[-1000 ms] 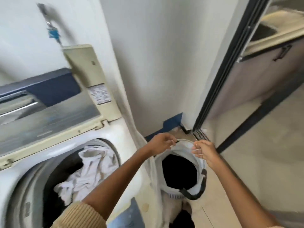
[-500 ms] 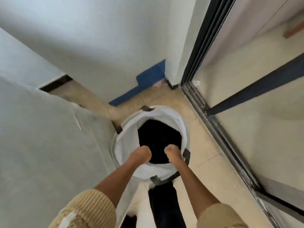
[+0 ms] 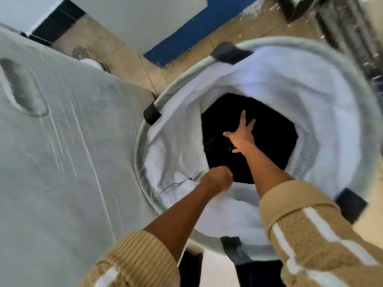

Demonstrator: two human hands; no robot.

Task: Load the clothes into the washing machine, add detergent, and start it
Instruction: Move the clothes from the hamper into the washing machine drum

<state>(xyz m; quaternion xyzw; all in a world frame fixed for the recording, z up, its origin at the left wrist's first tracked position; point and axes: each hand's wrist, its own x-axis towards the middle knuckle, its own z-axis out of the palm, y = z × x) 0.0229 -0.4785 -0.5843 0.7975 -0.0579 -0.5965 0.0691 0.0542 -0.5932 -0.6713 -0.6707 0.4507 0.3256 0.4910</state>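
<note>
Right hand (image 3: 241, 134) has dropped from the rim into the laundry basket (image 3: 323, 112), fingers spread over the dark clothes (image 3: 269, 146) at the bottom. Left hand (image 3: 216, 181) stays fisted on the white liner beside the washing machine (image 3: 62, 152).

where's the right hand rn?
In the head view, right of centre: the right hand is down inside the white laundry hamper, fingers spread over the dark clothes at its bottom. The left hand is fisted on the near liner.
</note>
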